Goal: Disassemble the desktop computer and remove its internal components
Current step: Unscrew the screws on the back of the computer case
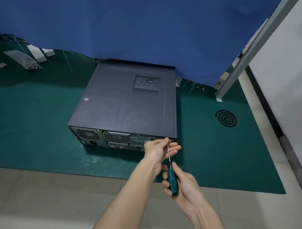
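A green mat (36, 141) covers the floor below a blue curtain (135, 22). The desktop computer (126, 101) lies flat on it, rear panel facing the person. At the computer's rear right corner, the left hand (157, 149) pinches the screwdriver (171, 172) shaft, and nearer the person the right hand (186, 185) has its fingers (166, 184) wrapped round the handle.

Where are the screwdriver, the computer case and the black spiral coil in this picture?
screwdriver (172, 179): head view, on its green handle.
computer case (126, 101): head view, on the middle of its top panel.
black spiral coil (226, 118): head view, on the spiral's centre.
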`<state>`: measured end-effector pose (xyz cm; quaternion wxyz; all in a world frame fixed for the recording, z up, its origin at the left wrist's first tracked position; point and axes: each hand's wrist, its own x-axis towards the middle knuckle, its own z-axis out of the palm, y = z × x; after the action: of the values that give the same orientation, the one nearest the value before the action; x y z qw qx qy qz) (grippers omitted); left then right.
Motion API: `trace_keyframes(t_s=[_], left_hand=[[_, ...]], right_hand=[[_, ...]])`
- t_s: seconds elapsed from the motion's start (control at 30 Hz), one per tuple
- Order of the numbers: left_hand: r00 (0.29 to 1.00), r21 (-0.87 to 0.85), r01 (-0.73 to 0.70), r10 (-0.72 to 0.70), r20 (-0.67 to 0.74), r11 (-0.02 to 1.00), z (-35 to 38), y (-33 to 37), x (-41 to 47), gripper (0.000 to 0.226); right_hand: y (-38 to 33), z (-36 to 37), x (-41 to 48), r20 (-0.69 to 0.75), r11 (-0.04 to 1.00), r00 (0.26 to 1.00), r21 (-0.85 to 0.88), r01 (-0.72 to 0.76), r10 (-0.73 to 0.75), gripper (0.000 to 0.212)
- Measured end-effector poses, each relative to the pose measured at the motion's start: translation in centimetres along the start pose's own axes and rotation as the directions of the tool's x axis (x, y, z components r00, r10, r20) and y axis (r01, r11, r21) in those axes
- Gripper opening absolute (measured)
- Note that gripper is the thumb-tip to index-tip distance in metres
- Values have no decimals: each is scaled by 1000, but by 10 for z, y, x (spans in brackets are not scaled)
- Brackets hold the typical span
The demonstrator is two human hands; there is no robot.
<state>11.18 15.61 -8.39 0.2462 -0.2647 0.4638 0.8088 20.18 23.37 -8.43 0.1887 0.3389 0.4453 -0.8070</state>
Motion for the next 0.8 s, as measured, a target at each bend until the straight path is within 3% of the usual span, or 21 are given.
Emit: trace_keyframes(t_s=[0.13, 0.27, 0.43, 0.6, 0.8], left_hand=[[1000, -16, 7, -7, 24, 1000, 1, -2, -1, 16], [1000, 6, 1, -1, 10, 1000, 1, -3, 1, 18], [1000, 22, -7, 7, -14, 1000, 2, -3, 3, 21], [1000, 2, 21, -21, -7, 1000, 0, -4, 5, 21], [993, 125, -91, 99, -59, 988, 5, -10, 6, 21]], right_hand=[[-1, 2, 1, -90, 988, 994, -145, 52, -65, 22], [-2, 2, -1, -42, 1000, 999, -14, 12, -12, 29], [0, 6, 0, -92, 985, 990, -148, 90, -104, 19], [-1, 7, -3, -58, 998, 997, -20, 55, -56, 25], [2, 11, -1, -76, 975, 988, -189, 115, -131, 22]])
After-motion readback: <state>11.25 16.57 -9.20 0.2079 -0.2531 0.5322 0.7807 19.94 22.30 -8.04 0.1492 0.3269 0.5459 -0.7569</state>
